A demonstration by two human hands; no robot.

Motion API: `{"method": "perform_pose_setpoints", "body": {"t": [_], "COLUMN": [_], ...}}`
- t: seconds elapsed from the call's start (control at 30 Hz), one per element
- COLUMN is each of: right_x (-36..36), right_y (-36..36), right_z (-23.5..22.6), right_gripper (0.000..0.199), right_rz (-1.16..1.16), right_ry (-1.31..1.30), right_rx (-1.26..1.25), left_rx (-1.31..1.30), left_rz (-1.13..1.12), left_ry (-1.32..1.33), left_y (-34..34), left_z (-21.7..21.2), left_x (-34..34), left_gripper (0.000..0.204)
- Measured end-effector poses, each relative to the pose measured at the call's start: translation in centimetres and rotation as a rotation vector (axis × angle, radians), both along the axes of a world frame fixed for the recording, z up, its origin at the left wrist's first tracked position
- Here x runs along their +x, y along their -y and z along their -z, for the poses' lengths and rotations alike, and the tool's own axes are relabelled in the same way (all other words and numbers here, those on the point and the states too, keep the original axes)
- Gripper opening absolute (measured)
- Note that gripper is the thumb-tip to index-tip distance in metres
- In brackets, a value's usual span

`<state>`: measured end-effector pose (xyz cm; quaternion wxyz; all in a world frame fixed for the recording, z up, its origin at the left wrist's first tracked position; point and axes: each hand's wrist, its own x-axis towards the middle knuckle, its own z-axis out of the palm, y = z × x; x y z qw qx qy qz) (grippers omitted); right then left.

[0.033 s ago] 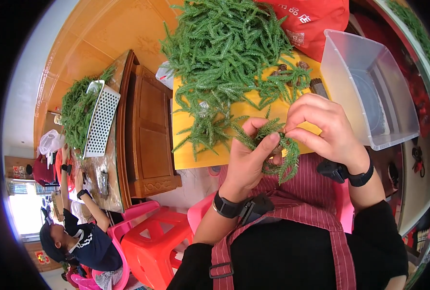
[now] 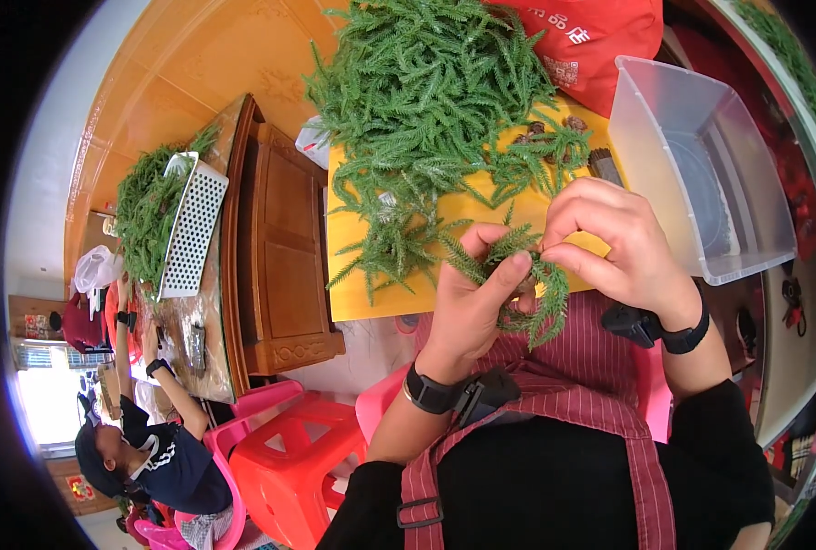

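Over the table's front edge, my left hand (image 2: 470, 310) is closed round a bunch of green artificial pine sprigs (image 2: 553, 298), thumb on top. Some of its tips curl out below the thumb. My right hand (image 2: 621, 234) pinches at the bunch's right side with thumb and forefinger; whatever lies between those fingertips is too small to make out. A big heap of similar pine sprigs (image 2: 426, 101) covers the far part of the yellow tabletop (image 2: 358, 298). A smaller sprig cluster (image 2: 394, 243) lies left of my hands. Brown pine cones (image 2: 573, 123) sit beyond my right hand.
A clear plastic bin (image 2: 701, 183) stands to the right, with a red bag (image 2: 600, 46) behind it. Left are a wooden cabinet (image 2: 284, 243), a white perforated basket (image 2: 197, 220) with greenery and a red stool (image 2: 298, 449). Another person (image 2: 183, 467) works at the far-left table.
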<state>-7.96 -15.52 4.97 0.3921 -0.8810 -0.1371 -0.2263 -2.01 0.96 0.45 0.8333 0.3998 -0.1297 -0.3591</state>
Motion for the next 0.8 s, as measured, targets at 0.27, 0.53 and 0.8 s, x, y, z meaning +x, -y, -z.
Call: {"method": "perform_pose_setpoints", "body": {"t": [0.27,0.53,0.8], "right_x": [-0.1,-0.2,-0.3], "right_y": [-0.8,-1.3,-1.1], "right_z": [-0.1,0.7,0.9], "right_gripper": [0.014,0.014,0.013], "right_rz": [0.104,0.144,0.131], "right_ry": [-0.124,0.134,0.112], "right_rx": [-0.082,-0.031,-0.082], "left_rx": [0.075,0.038,0.030], "left_rz": [-0.080,-0.085,-0.066], "left_ry": [0.109,0.079,0.070], "left_y": [0.1,0.2,0.1], "left_z": [-0.1,-0.3,-0.3], "left_x": [0.0,0.2,0.2], "left_gripper": [0.022,0.018,0.017]}}
